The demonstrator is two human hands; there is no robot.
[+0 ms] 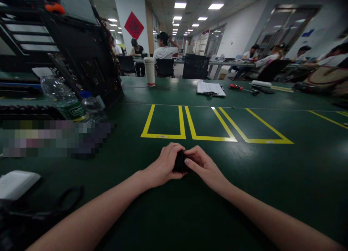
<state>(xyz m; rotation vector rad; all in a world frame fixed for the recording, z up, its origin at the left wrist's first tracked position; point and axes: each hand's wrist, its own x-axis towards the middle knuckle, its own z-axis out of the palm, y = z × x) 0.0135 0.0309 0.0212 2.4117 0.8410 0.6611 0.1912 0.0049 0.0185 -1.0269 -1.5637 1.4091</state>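
Note:
A small black box-like object is between my hands, low over the dark green table. From its left side, my left hand wraps round it, fingers over the top and thumb below. On the right, my right hand is curled against it, its thumb and fingertips at the object's right edge. Much of the object is covered by my fingers, and its exact kind does not show. Just beyond my hands, yellow tape outlines mark the tabletop.
At the left stand a large clear bottle, a blue-capped bottle and a black equipment frame. A white box lies near left. Farther back are a cup, a clipboard and a red screwdriver. Several people sit beyond.

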